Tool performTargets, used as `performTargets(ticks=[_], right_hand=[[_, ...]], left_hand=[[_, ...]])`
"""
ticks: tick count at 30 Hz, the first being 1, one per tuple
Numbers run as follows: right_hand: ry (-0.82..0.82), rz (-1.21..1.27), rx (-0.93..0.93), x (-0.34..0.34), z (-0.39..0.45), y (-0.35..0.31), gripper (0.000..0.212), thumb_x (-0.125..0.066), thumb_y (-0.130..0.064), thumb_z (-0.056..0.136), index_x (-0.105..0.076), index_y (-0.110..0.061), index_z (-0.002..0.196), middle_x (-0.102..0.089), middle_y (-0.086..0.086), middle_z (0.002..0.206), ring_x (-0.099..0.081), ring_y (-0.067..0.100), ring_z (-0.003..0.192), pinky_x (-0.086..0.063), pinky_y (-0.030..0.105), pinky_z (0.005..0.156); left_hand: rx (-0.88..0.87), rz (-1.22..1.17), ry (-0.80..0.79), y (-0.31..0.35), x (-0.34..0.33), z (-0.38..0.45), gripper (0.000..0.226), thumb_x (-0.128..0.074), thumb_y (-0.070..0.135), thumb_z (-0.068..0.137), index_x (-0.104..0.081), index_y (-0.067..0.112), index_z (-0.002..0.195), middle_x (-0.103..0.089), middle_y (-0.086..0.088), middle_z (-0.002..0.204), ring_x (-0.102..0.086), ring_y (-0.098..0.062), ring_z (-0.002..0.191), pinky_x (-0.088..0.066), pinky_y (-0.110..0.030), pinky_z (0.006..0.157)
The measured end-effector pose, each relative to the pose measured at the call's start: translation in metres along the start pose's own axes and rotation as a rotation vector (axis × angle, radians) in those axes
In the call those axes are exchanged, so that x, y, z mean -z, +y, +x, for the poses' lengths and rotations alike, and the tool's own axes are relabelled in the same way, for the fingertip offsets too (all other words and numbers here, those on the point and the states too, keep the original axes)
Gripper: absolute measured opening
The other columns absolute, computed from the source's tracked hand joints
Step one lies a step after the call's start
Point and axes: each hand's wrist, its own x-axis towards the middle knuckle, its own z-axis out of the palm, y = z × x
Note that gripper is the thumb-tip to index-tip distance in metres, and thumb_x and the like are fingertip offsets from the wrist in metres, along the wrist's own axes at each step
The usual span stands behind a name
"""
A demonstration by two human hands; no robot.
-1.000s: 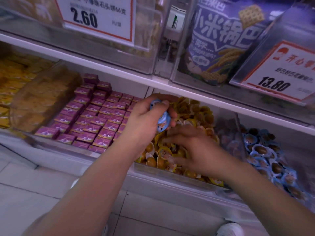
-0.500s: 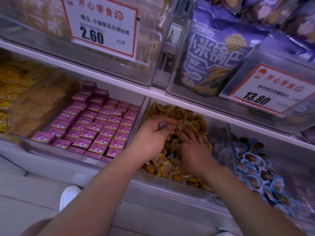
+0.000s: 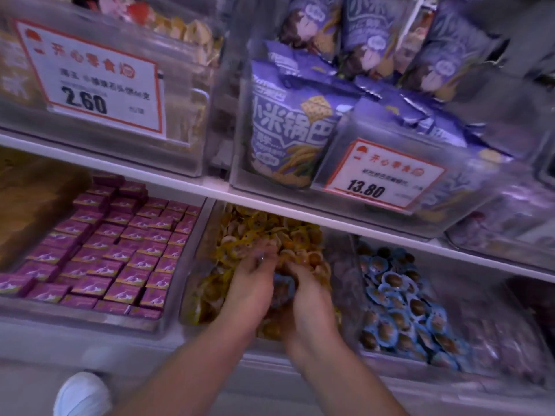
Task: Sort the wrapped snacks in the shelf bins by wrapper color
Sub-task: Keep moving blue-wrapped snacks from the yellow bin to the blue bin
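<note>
Lower shelf, centre: clear bin (image 3: pixel 192 283) of yellow-wrapped snacks (image 3: pixel 264 226), heaped loose. Both hands are down in this heap, close together. Left hand (image 3: pixel 250 291): fingers curled down into the yellow pile; motion blur hides what, if anything, they pinch. Right hand (image 3: pixel 306 298): fingers curled the same way, grip likewise unreadable. Between the two hands, touching both, sits a blue-wrapped snack (image 3: pixel 283 285), lying among the yellow ones; which hand holds it cannot be told. Lower shelf, right: neighbouring bin of blue-wrapped snacks (image 3: pixel 396 301), round brown centres showing, piled against the divider. Lower shelf, left: bin of purple boxed snacks (image 3: pixel 120 250), laid flat in neat rows. Far left: brown-yellow goods behind a clear wall, blurred. Upper shelf, left: clear bin bearing a price tag reading 2.60 (image 3: pixel 90 82). Upper shelf, right: purple snack bags (image 3: pixel 288 127) standing upright, with a price tag reading 13.80 (image 3: pixel 381 175) on the bin front. Floor, bottom left: a white shoe (image 3: pixel 81 394).
</note>
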Motion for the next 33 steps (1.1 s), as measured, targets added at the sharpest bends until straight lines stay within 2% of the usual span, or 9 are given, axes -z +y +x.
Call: performTargets(ticks=[2, 5, 10, 14, 17, 22, 26, 29, 33], right_hand=[[-0.091, 0.267, -0.143, -0.005, -0.008, -0.001, 0.033, -0.055, -0.031, 0.091, -0.071, -0.01, 0.11, -0.074, 0.01, 0.104, -0.066, 0.024, 0.104, -0.047, 0.039, 0.102], [-0.223, 0.428, -0.195, 0.002, -0.017, -0.015, 0.039, -0.049, -0.033, 0.094, -0.064, -0.009, 0.121, -0.066, 0.013, 0.118, -0.056, 0.027, 0.123, -0.033, 0.035, 0.116], [-0.131, 0.154, -0.016, 0.039, -0.025, -0.036, 0.028, -0.059, -0.01, 0.093, -0.064, 0.0, 0.118, -0.067, 0.017, 0.096, -0.063, 0.022, 0.073, -0.049, 0.03, 0.059], [-0.083, 0.111, 0.229, 0.077, -0.029, -0.068, 0.006, -0.059, -0.006, 0.093, -0.064, -0.006, 0.096, -0.068, 0.01, 0.07, -0.064, 0.018, 0.056, -0.045, 0.023, 0.044], [0.059, 0.071, 0.307, 0.102, -0.002, -0.101, 0.011, -0.053, -0.009, 0.097, -0.062, -0.003, 0.093, -0.067, 0.009, 0.068, -0.064, 0.018, 0.058, -0.052, 0.033, 0.064], [0.112, -0.339, 0.198, 0.116, 0.057, -0.129, 0.034, -0.046, -0.026, 0.103, -0.059, -0.006, 0.127, -0.061, 0.015, 0.126, -0.064, 0.025, 0.094, -0.053, 0.035, 0.077], [0.252, -0.879, 0.692, 0.13, 0.054, -0.111, 0.026, -0.049, -0.019, 0.097, -0.07, -0.014, 0.111, -0.07, 0.01, 0.117, -0.062, 0.023, 0.112, -0.047, 0.034, 0.098], [0.108, -0.915, 1.051, 0.116, 0.028, -0.078, 0.026, -0.049, -0.025, 0.088, -0.07, -0.03, 0.102, -0.07, -0.018, 0.096, -0.064, -0.003, 0.09, -0.051, 0.018, 0.078], [-0.462, -1.488, 1.149, 0.061, 0.024, -0.038, 0.037, -0.053, -0.043, 0.092, -0.059, -0.033, 0.127, -0.06, -0.008, 0.122, -0.053, 0.012, 0.116, -0.046, 0.031, 0.099]], left_hand=[[-0.264, 0.332, -0.101, -0.007, -0.002, -0.011, 0.018, -0.046, 0.039, 0.101, -0.059, 0.04, 0.113, -0.063, 0.009, 0.121, -0.057, 0.011, 0.104, -0.039, -0.01, 0.096], [-0.592, 0.786, -0.219, -0.008, 0.005, -0.019, 0.06, -0.021, 0.061, 0.095, -0.053, 0.031, 0.136, -0.056, 0.008, 0.14, -0.043, -0.006, 0.134, -0.025, -0.038, 0.119], [-0.716, 0.733, -0.439, 0.003, 0.021, -0.026, 0.061, -0.019, 0.068, 0.096, -0.043, 0.039, 0.143, -0.035, 0.024, 0.153, -0.025, 0.006, 0.143, -0.018, -0.018, 0.118], [-0.657, 0.661, -0.378, -0.003, 0.024, -0.019, 0.042, -0.043, 0.058, 0.095, -0.054, 0.042, 0.132, -0.058, 0.03, 0.122, -0.057, 0.007, 0.112, -0.054, -0.03, 0.084], [-0.65, 0.826, -0.255, -0.007, 0.027, -0.004, 0.021, -0.056, 0.034, 0.097, -0.066, 0.035, 0.115, -0.068, 0.016, 0.106, -0.066, -0.004, 0.092, -0.052, -0.028, 0.075], [-0.59, 0.798, -0.236, -0.002, 0.035, -0.001, 0.016, -0.055, 0.029, 0.098, -0.067, 0.039, 0.102, -0.073, 0.012, 0.094, -0.07, -0.012, 0.078, -0.057, -0.034, 0.074], [-0.967, 0.878, -0.07, 0.014, 0.052, -0.005, 0.026, -0.049, 0.027, 0.093, -0.072, 0.024, 0.105, -0.074, 0.006, 0.098, -0.065, -0.011, 0.086, -0.049, -0.028, 0.076], [-1.203, 0.98, 0.155, 0.029, 0.068, -0.003, 0.021, -0.052, 0.019, 0.09, -0.07, 0.016, 0.099, -0.069, -0.003, 0.096, -0.059, -0.026, 0.088, -0.041, -0.038, 0.083], [-0.847, 1.132, 0.284, 0.038, 0.092, 0.02, 0.031, -0.054, 0.023, 0.079, -0.066, 0.012, 0.105, -0.062, -0.016, 0.107, -0.054, -0.039, 0.1, -0.043, -0.047, 0.086]])
